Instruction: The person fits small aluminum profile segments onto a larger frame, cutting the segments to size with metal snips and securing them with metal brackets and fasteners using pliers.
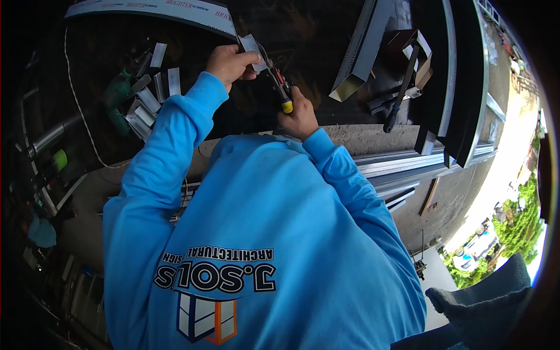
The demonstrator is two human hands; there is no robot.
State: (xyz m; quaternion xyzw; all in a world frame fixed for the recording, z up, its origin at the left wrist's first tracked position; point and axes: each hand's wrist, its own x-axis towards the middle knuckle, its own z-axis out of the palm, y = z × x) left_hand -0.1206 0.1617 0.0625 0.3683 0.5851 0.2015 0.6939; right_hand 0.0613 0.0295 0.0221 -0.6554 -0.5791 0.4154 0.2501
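My left hand (232,65) pinches a small, flat, silver metal piece (251,51) between thumb and fingers, close to the end of a long film-covered aluminum profile (192,13). Just to the right, my right hand (300,114) is closed around a hand tool (286,104) with a yellow end and red and grey parts. The tool's far end overlaps the lower edge of the metal piece in this view. My palm hides part of the tool, and its exact kind does not show.
Several short metal offcuts (149,102) lie on the dark table beside a green power tool (119,96). To the right are an angled grey profile (363,49), an open box (415,49) and a dark-handled tool (402,93). Long metal bars (402,164) lie below the table edge.
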